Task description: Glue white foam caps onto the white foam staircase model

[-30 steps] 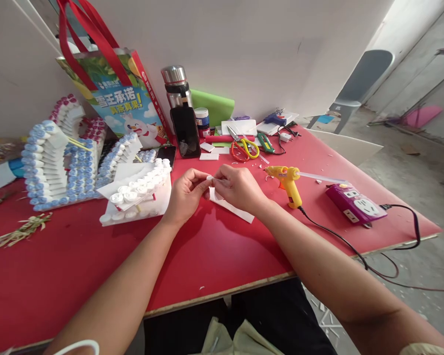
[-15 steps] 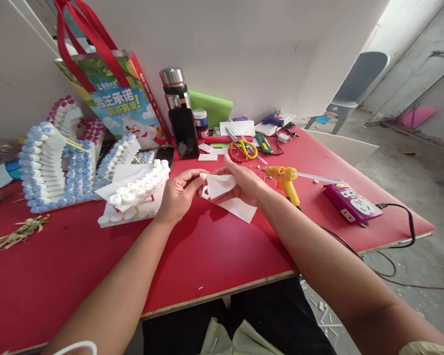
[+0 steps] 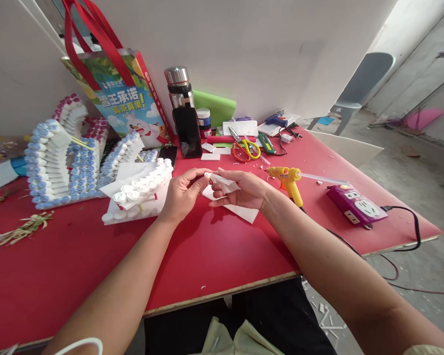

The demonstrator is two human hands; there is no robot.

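Over the red table, a white paper strip (image 3: 227, 185) stretches between my two hands. My left hand (image 3: 183, 191) pinches its small rolled end between thumb and fingertips. My right hand (image 3: 247, 190) is curled around the loose part, thumb on top and fingers bent beneath. Below the hands lies a flat white sheet (image 3: 245, 213), partly covered by them. Just left of my left hand stands a white piece with rows of rolled paper roses (image 3: 135, 190).
Blue-and-white rose structures (image 3: 46, 167) stand at the left by a gift bag (image 3: 128, 101). A phone (image 3: 187, 132) leans on a steel flask (image 3: 176, 76). Scissors (image 3: 246, 149) lie behind my hands. On the right are a yellow glue gun (image 3: 289, 181) and a purple power strip (image 3: 357, 206).
My right hand has turned and its fingers now curl around the strip, which shows less of its face. My left hand keeps its pinch. The view has shifted slightly.
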